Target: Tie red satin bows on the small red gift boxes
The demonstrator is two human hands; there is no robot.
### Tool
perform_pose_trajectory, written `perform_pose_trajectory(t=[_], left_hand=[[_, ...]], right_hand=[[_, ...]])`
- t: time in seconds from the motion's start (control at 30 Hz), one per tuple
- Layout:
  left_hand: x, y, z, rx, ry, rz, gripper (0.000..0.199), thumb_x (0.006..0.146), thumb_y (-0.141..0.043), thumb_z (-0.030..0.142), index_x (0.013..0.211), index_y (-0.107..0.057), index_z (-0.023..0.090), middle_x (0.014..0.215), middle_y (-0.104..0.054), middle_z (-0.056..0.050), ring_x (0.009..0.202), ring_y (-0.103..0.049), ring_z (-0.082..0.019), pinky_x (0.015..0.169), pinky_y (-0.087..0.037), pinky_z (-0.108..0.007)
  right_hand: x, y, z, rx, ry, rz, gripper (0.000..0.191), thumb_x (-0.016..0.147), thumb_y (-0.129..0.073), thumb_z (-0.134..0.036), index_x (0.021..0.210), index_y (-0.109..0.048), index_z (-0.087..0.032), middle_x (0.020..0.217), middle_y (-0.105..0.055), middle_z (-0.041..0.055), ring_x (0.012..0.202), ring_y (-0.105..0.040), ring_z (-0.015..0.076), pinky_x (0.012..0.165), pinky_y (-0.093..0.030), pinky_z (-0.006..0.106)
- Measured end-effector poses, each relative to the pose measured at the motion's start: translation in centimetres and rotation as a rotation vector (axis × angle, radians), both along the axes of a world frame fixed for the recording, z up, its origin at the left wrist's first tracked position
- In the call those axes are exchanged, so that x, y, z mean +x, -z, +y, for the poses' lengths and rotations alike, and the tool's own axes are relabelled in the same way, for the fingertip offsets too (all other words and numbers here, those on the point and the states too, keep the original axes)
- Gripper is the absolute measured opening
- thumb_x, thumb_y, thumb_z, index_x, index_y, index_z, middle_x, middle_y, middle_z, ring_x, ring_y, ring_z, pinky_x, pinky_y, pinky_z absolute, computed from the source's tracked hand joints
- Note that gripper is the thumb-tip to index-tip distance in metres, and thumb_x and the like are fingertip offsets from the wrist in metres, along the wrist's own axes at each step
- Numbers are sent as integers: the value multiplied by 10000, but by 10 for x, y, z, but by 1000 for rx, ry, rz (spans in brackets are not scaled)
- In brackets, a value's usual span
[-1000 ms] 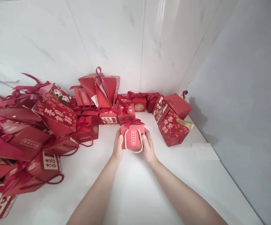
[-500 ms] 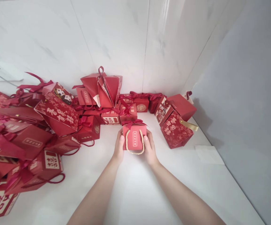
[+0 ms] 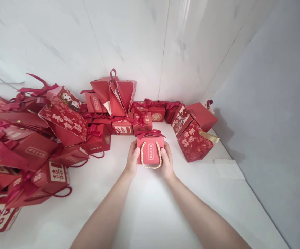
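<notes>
A small red gift box with a dark red ribbon bow on top and a gold rope handle hanging down its front is held between both palms. My left hand grips its left side, thumb toward the front and fingers behind. On the opposite side my right hand clasps it the same way. The box's back and underside are hidden. Just behind it stands a row of similar ribboned boxes, including one with a white label against the wall.
A large heap of red gift boxes fills the left side of the white table. Red folded boxes rest atop the back row. To the right, a floral red box leans by others. White paper lies near the right edge.
The view has shifted slightly. Both hands still hold the red gift box, which appears a little nearer and barely to the right in the picture; the other boxes look unmoved.
</notes>
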State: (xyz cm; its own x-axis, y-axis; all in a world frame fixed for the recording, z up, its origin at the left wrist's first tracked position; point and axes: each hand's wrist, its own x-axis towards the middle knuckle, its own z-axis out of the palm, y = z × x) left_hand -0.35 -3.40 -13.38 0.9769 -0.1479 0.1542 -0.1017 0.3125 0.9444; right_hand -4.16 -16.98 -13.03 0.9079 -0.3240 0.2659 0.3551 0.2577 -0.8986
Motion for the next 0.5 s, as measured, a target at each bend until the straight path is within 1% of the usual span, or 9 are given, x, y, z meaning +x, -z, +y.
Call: perform_pose_trajectory(t=[0.13, 0.27, 0.37, 0.5], left_hand=[[0, 1, -2, 16, -33, 3, 575, 855, -599, 620, 1229, -582, 183, 1338, -574, -125, 1257, -534, -325, 1015, -463, -438], [2, 7, -1, 32, -66, -10, 556, 889, -542, 623, 1235, -585, 190, 1348, -571, -115, 1285, -514, -314, 1053, -440, -435], [4, 11, 1, 35, -42, 8, 538, 915, -510, 602, 1263, -572, 196, 1379, -557, -106, 1321, -490, -303, 1091, -413, -436], [6, 14, 2, 21, -14, 29, 542, 930, -483, 596, 1282, -563, 191, 1394, -552, -108, 1331, -486, -302, 1100, -409, -435]], right_hand=[[0, 3, 1, 0, 13, 26, 414, 965, -503, -508, 1264, -557, -227, 1335, -587, 91, 1243, -544, 266, 1068, -415, 473], [0, 4, 0, -42, 8, 66, 413, 971, -486, -523, 1255, -554, -231, 1340, -581, 89, 1246, -541, 261, 1077, -411, 475], [1, 4, 0, -64, 6, 85, 423, 969, -486, -534, 1258, -553, -231, 1345, -581, 88, 1248, -540, 256, 1084, -405, 472], [2, 5, 1, -64, 10, 100, 422, 979, -484, -523, 1279, -543, -233, 1342, -584, 85, 1233, -548, 250, 1065, -419, 459]])
